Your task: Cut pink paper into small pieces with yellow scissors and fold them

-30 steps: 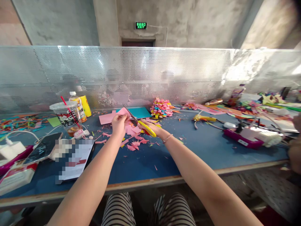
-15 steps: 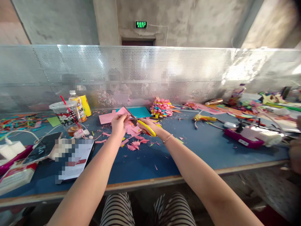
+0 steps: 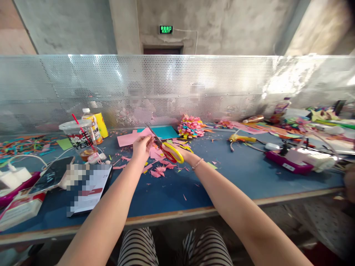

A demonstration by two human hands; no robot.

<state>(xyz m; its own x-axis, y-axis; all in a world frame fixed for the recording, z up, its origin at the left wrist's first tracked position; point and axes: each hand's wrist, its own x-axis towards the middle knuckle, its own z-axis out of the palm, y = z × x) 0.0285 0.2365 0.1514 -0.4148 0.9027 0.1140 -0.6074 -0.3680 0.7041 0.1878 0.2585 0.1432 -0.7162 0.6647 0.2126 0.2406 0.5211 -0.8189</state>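
My left hand pinches a piece of pink paper, its fingers closed near the lower edge. In my right hand are scissors with yellow and red handles, the fingers wrapped through the loops. The blades point up and left, right against the pink paper. Below both hands lies a scatter of pink paper scraps. A larger pink sheet and a teal sheet rest behind my hands. Just beyond my right hand sits a fluffy ball of pink and yellow paper strips.
On the left stand a plastic cup with a red straw and a bottle, near a phone and a tablet. To the right lie a yellow glue gun and a purple power strip. A perforated metal screen closes the back.
The scissor handles have spread apart, so more of the red inner part shows. Both hands stay in nearly the same place, with the pink paper still held.
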